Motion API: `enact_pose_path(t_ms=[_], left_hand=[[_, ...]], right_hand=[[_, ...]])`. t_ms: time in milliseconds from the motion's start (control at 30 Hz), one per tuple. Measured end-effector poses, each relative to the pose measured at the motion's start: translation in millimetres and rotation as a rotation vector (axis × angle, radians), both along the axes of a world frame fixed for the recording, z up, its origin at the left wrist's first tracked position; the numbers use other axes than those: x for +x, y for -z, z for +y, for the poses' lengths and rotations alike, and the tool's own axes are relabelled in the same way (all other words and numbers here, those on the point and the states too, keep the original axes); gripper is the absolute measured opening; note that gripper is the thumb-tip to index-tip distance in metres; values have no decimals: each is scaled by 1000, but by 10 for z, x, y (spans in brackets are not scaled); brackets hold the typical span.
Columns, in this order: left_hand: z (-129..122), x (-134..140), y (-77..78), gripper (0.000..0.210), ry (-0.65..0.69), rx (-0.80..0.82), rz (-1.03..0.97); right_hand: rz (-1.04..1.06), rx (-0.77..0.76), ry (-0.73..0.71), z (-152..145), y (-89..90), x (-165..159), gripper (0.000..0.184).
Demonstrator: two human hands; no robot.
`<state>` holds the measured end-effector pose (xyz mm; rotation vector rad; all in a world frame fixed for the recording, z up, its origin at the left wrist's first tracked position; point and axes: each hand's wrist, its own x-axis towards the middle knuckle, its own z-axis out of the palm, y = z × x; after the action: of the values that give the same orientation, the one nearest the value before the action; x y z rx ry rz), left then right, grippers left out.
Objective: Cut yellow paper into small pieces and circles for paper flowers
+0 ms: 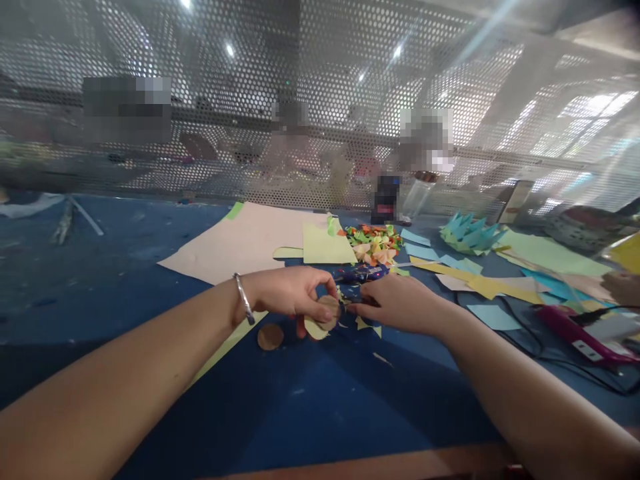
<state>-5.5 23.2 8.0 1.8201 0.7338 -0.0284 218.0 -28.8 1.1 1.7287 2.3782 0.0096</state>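
My left hand (pixel 295 293), with a silver bangle at its wrist, pinches a round tan disc (pixel 329 311) together with a piece of pale yellow paper (pixel 316 329) lying against it. Just right of it is my right hand (pixel 387 301), palm down, its thumb and fingers bent and apart, with nothing visible between them. A dark blue speckled object (pixel 363 273) lies right behind the right hand; its kind is unclear. Small paper scraps (pixel 369 326) lie under and between the hands. Another tan disc (pixel 270 337) rests flat on the table, below my left wrist.
Behind the hands lie a large pale pink sheet (pixel 265 237), a yellow square (pixel 327 243) and a pile of coloured paper bits (pixel 375 243). To the right are paper strips (pixel 473 277), a blue-green paper crown shape (pixel 470 233) and a magenta power strip (pixel 580 337) with cables. Perforated metal panel (pixel 320 73) stands behind.
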Motion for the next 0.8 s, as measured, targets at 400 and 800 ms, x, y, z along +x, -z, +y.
enact_pose_path(t_ms=[400, 800], left_hand=[[-73, 10, -65, 29, 45, 58, 158], [118, -364, -253, 23, -124, 974, 446]], right_hand=[[-6, 16, 50, 39, 64, -49, 42], [-15, 21, 44, 19, 84, -66, 49]])
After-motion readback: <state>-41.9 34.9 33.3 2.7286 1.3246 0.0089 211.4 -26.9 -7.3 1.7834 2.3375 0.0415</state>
